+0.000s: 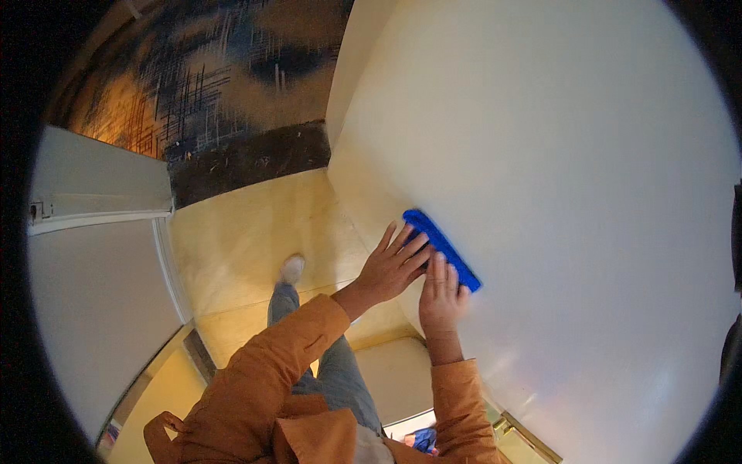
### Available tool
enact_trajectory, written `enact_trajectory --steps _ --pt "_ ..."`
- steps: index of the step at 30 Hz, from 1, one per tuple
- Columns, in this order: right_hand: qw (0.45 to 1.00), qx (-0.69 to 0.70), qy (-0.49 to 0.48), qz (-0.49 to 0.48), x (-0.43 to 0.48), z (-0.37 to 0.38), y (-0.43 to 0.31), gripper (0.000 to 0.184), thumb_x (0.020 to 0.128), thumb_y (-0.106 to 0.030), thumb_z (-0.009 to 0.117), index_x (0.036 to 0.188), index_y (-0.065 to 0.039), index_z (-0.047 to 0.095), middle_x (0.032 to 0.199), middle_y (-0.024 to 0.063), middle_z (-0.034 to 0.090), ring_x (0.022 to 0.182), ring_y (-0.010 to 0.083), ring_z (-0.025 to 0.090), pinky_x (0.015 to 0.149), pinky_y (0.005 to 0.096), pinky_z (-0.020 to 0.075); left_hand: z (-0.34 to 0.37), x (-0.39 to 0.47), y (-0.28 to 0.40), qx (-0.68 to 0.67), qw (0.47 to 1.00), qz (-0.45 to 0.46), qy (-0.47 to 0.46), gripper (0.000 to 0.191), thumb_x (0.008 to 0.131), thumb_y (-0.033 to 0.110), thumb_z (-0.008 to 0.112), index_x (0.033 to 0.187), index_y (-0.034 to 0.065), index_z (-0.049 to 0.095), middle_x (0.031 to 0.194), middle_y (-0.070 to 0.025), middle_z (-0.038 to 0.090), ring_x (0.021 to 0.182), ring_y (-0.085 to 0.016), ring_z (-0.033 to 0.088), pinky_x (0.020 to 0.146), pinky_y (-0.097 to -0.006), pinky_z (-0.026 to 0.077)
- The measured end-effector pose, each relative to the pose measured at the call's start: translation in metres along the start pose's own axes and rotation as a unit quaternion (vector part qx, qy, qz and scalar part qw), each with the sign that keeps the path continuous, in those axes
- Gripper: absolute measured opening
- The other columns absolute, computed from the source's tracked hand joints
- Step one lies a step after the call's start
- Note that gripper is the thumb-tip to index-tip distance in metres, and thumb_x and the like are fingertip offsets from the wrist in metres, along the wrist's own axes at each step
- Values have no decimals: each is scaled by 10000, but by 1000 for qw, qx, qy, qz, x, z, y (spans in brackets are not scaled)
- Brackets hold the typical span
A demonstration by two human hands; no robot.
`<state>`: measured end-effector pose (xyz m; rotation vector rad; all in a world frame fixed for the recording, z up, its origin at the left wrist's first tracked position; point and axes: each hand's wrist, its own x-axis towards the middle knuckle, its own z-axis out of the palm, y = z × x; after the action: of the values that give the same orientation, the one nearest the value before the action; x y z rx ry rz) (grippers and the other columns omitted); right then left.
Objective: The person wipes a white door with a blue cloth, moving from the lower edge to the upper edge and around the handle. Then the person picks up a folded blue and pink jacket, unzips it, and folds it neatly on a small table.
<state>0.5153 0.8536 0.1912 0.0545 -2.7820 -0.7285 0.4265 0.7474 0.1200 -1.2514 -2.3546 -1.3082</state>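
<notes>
A long, bar-shaped blue hand tool lies slantwise against a broad smooth white wall panel. Its exact kind cannot be told. My left hand presses on the tool's upper part with the fingers spread. Just below and to the right, my right hand holds the lower part, its fingers close together and laid on the tool. The two hands nearly touch at the fingertips. Between them and beneath the fingers, part of the tool is hidden.
Pale yellow flooring lies below, with my shoe on it. Beyond a dark threshold strip runs patterned carpet. A white door stands at left. Low right, a brass-coloured metal fitting sits by the panel.
</notes>
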Motion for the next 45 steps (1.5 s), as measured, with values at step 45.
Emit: enact_trajectory --steps 45 --pt "1000 10 19 9 209 6 -68 412 876 -186 452 1268 -68 501 1414 23 398 1276 171 370 961 378 257 -80 96 -143 -113 980 -73 145 541 812 107 584 1305 62 366 1446 -194 242 1356 -387 191 1087 -549 125"
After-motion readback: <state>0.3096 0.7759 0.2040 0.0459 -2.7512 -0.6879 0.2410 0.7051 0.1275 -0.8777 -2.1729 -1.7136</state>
